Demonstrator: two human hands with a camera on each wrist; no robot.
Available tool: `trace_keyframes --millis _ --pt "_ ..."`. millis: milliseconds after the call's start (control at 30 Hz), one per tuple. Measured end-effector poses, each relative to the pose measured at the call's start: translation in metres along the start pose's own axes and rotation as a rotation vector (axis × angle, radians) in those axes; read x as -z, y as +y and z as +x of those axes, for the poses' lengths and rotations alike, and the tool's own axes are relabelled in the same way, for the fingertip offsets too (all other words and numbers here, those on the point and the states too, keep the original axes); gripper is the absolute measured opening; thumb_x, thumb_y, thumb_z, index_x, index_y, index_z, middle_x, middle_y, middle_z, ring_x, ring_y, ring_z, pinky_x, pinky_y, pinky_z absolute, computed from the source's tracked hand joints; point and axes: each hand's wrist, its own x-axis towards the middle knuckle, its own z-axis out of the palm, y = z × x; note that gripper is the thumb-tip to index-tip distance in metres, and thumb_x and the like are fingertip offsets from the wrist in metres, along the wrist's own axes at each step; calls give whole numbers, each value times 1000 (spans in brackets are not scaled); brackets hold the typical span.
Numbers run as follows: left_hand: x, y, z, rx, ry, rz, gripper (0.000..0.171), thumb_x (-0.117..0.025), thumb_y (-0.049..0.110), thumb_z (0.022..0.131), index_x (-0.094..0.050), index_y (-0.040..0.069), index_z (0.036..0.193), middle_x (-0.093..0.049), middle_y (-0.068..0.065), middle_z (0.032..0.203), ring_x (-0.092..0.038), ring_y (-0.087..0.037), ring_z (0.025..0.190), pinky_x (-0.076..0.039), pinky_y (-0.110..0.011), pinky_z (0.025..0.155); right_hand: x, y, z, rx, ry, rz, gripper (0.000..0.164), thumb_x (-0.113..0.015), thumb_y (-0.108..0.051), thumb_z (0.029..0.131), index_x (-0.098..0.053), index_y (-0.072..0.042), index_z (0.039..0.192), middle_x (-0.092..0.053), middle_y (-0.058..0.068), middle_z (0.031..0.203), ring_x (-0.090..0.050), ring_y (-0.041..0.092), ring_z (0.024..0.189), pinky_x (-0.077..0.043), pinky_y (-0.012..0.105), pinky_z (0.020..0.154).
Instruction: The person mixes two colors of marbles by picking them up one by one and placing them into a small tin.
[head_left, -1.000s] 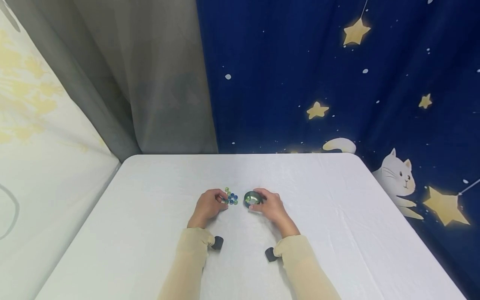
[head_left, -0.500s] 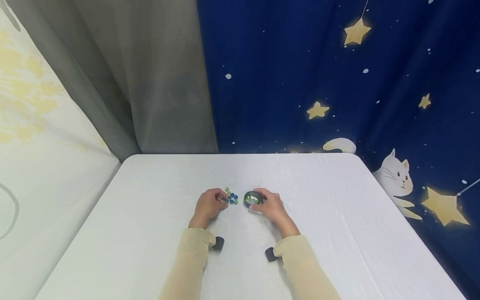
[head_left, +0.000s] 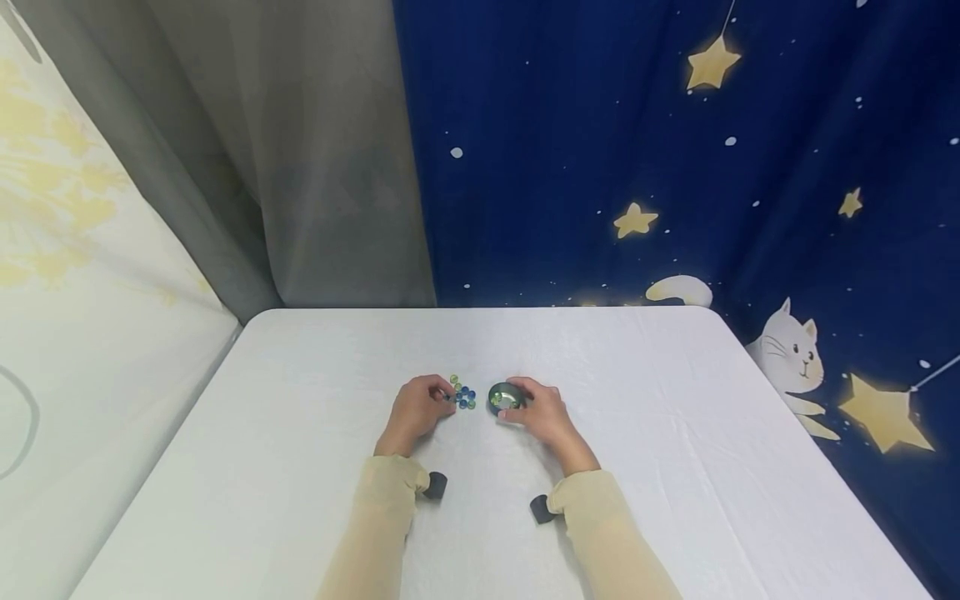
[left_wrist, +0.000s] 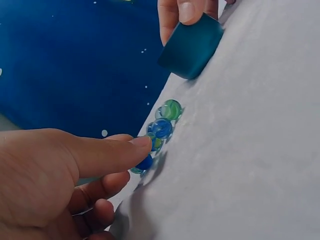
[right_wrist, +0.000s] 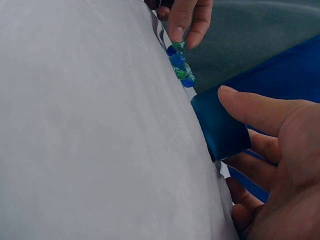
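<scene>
At the middle of the table my left hand [head_left: 417, 410] pinches a green-tinted glass marble [right_wrist: 179, 45] between thumb and fingertips. Just beyond those fingertips several blue and green marbles [head_left: 464, 395] lie close together on the cloth. My right hand [head_left: 543, 411] holds a small round dark-green dish [left_wrist: 192, 47] by its side, thumb at the near rim and fingers around the far side. Inside the dish, the head view shows at least one yellow-green marble [head_left: 497, 399]. The dish stands a short way right of the marble cluster.
A white cloth covers the table [head_left: 637, 358]. Behind it hang a grey curtain [head_left: 337, 167] and a dark blue curtain [head_left: 540, 167] with stars and a cat. Each wrist carries a small black camera, such as the left one [head_left: 437, 486].
My left fingertips have drawn together around a marble at the near side of the cluster, with barely any shift of the hand. The right hand and dish stay in place.
</scene>
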Motion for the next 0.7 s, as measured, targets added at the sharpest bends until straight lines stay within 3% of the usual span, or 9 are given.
trace_keyframes --millis 400,700 --pt "7 5 0 -55 5 -98 17 -79 8 78 -71 12 92 -65 2 84 -62 -18 82 -46 -42 84 -1 -1 1 -18 -12 14 58 -85 -21 73 -62 -16 127 -60 13 130 -49 36 126 -32 55 104" --pt "7 6 -1 -60 -5 -120 16 -78 7 78 -71 13 91 -67 3 84 -61 -17 79 -46 -40 81 -1 -2 -1 -30 -14 10 58 -84 -22 74 -62 -17 127 -60 12 130 -48 36 127 -31 56 104"
